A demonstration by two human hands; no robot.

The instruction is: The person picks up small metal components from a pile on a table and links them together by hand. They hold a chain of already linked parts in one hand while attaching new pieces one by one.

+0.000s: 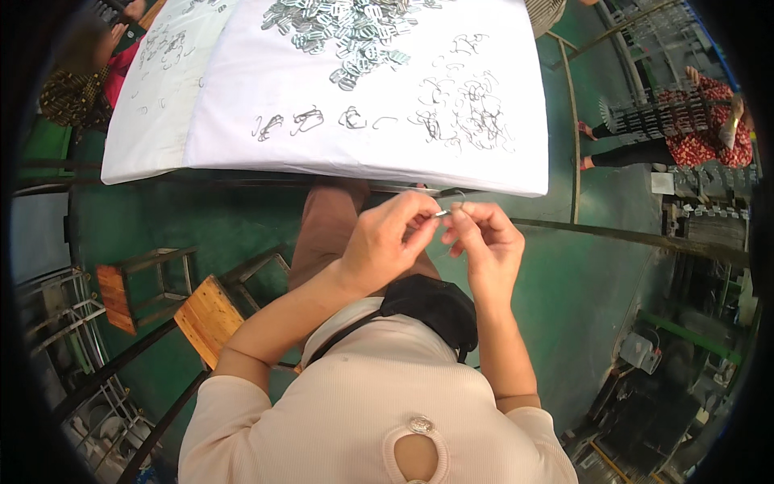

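Observation:
Both my hands are raised over my lap, just in front of the table's near edge. Finger and thumb of my left hand (pixel 391 240) pinch a small silvery metal piece (pixel 440 214), mostly hidden by the fingertips. Close beside it, my right hand (pixel 489 246) is closed on a thin bent wire (pixel 461 194), whose curved end shows above the fingers. Whether the wire touches the metal piece I cannot tell. On the white-covered table (pixel 339 157) lie a heap of flat slotted metal buckles (pixel 355 36) and scattered dark bent wires (pixel 484 113).
Smaller clusters of wires (pixel 306 120) lie near the table's front edge. Wooden-topped stools (pixel 208 319) stand at my left. One person (pixel 76 97) sits at the left; another in red patterned clothing (pixel 709 121) is at the right, beside hanging metal parts (pixel 645 117).

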